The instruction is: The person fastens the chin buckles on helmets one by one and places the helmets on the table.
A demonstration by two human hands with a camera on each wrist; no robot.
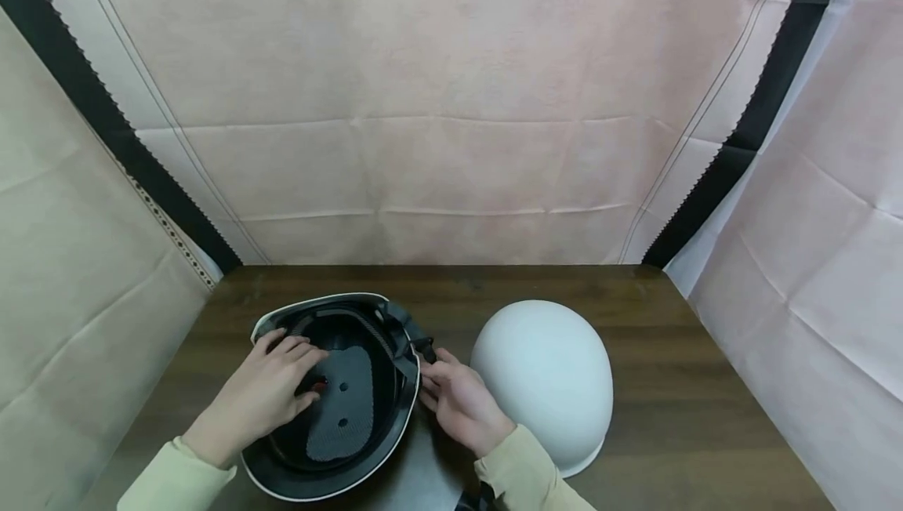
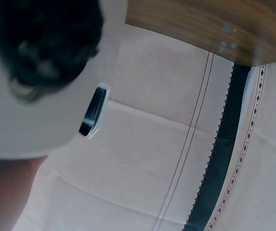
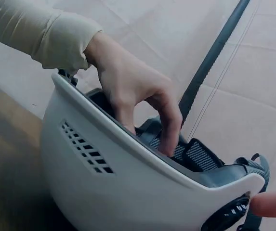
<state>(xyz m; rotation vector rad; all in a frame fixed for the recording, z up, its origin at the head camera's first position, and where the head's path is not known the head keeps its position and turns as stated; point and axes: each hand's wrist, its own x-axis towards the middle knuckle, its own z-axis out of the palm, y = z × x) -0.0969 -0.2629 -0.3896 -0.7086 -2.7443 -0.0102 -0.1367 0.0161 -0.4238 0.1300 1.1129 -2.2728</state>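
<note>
The left hand (image 1: 271, 385) is bending its fingers down past the near rim of the helmet (image 3: 128, 202); their tips are hiding inside in the right wrist view, so I cannot tell whether they are pinching anything. The right hand (image 1: 466, 405) is lying at the helmet's right edge in the head view, a fingertip just beside or touching the black clip (image 3: 227, 215); its grip is also unclear.

Crown down on a rounded shell, the helmet could be rocking or rolling if one hand were pressing harder than the other. The strap (image 3: 264, 178), hanging by the clip, could be snagging on the right fingers.

The helmet is sitting left of centre at the bottom of the head view, between the hands: the left over its opening, the right outside its rim. Inside, the grey pad (image 1: 346, 436) is lying just right of the left thumb.

Beyond the right hand, a white dome (image 1: 542, 382) is standing on the table (image 1: 705, 417), near enough for that forearm to be bumping it, I judge. Cloth (image 1: 451, 64) is filling the top.
</note>
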